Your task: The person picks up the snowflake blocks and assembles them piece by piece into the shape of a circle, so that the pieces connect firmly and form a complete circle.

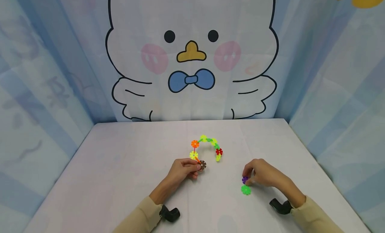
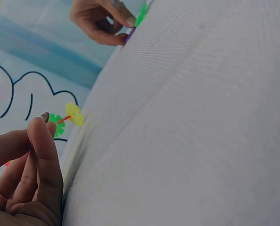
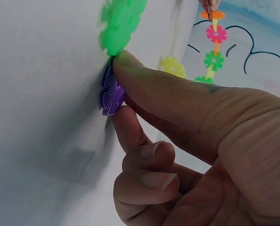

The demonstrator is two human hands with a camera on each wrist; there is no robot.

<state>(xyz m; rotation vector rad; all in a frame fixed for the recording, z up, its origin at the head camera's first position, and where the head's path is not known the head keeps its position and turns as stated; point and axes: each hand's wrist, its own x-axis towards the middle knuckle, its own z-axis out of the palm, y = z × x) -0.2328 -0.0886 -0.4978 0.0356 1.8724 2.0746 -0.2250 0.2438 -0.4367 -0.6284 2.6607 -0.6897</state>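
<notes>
My left hand [image 1: 182, 169] pinches a brown notched snowflake disc [image 1: 203, 165] between thumb and fingers. This disc sits at the near end of a curved chain of interlocked discs, with a yellow disc [image 1: 193, 154], an orange disc [image 1: 195, 143] and a red disc [image 1: 219, 151] along it. On the right, my right hand [image 1: 264, 172] holds a purple snowflake disc [image 3: 112, 92] by its edges, close to the table. Right beside it a green snowflake disc [image 1: 246, 190] lies on the cloth. In the left wrist view, the brown disc is mostly hidden behind the fingertips.
A pale cloth covers the table [image 1: 120, 179]. Behind it hangs a curtain [image 1: 192, 102] printed with a bird in a blue bow tie, and more curtains [image 1: 340, 102] close off both sides. Black camera mounts [image 1: 170, 214] sit on both wrists.
</notes>
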